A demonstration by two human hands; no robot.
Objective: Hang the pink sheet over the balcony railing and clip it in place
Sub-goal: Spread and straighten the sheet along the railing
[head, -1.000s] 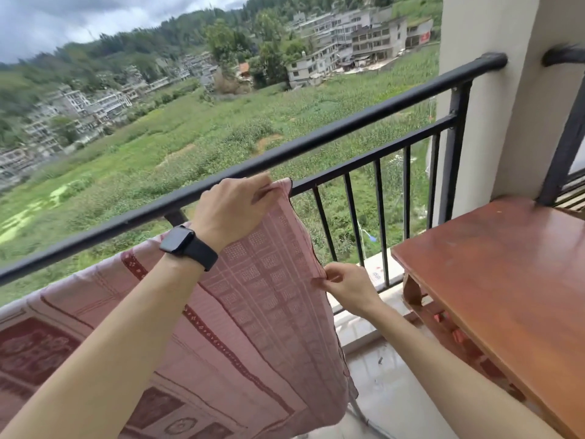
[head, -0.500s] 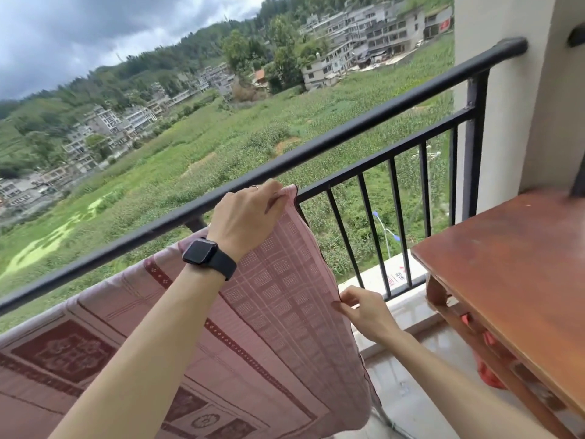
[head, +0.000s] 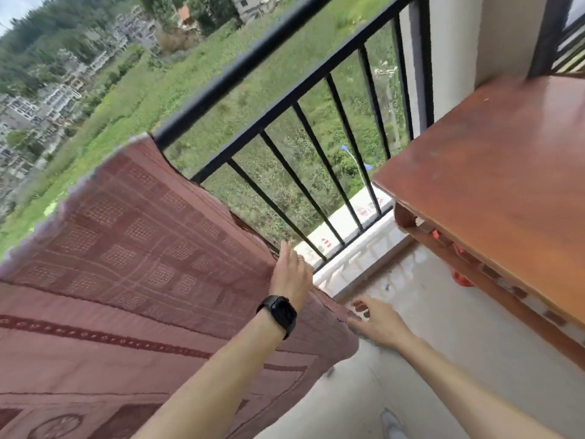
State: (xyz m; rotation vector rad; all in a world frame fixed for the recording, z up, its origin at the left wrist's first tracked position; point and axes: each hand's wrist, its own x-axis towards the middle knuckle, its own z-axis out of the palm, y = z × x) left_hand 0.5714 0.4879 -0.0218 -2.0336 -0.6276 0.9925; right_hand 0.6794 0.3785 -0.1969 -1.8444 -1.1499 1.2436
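A black smartwatch [head: 280,315], square-faced on a matching black band, is worn on the wrist at 6 o'clock of the left hand [head: 292,274]; both forearms [head: 202,375] bare.

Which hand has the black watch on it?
The left hand, flat against the pink sheet; the right hand, lower down, has a bare wrist.

Head view | pink sheet [head: 133,264] draped over top bar of black railing [head: 285,61], hanging on the balcony side | left hand [head: 292,275], black watch [head: 278,315] at wrist, fingers straight, flat against sheet's right edge | right hand [head: 376,321] at hem just below, fingers curled, grip blurred | wooden worktop [head: 490,185] at right, apart from sheet
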